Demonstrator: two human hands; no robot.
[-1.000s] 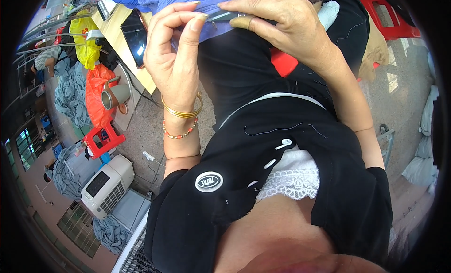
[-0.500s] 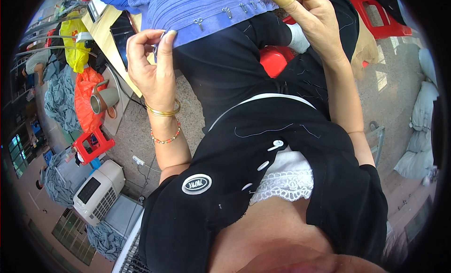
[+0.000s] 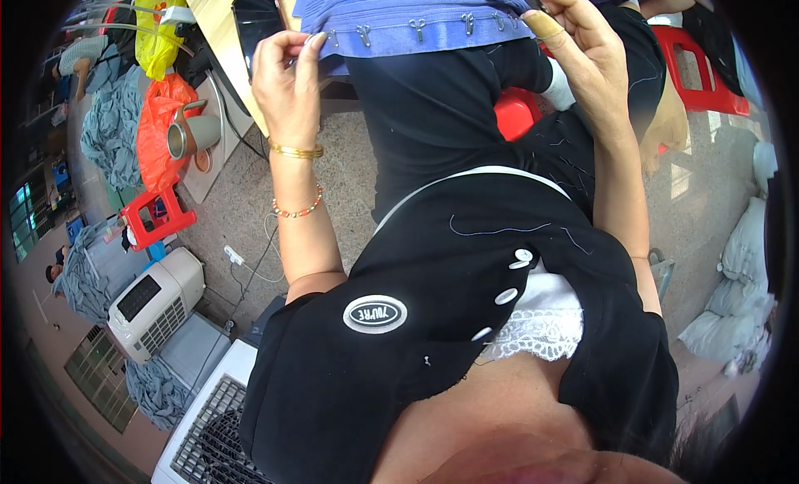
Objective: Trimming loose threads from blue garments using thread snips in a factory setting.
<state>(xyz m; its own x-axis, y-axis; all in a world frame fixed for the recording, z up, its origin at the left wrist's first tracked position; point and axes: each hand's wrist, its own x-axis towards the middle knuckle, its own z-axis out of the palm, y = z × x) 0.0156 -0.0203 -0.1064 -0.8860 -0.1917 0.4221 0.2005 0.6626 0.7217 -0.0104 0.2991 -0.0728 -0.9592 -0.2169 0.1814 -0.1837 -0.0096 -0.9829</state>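
— We hold a blue-violet ribbed fabric panel with a row of small metal hooks along its hem [image 3: 416, 14] stretched between both hands, above a lap in black cloth. Our left hand [image 3: 287, 80] pinches the hem's near corner, fingers closed on the fabric; our right hand [image 3: 583, 55] closes on the far end, a tan bandage on the thumb.

— What do we risk here?

— We judge that the hooks could catch a fingertip or snag the ribbing if we pull the hem too taut. The panel might also slip from the left pinch, since only the fingertips hold that corner.

— And what can we not make out?

— The top of the panel runs out of view, so we cannot tell its full shape. Something thin and dark shows at the right fingertips, yet we cannot tell what it is. The red plastic stool [image 3: 695, 68] behind the right wrist is partly covered. At the left, the steel mug [image 3: 191, 134] beside the orange plastic bag [image 3: 158, 122] sits near the pale wooden table [image 3: 220, 22], well apart from our hands. The white appliance [image 3: 154, 301] on the floor bends toward the rim.
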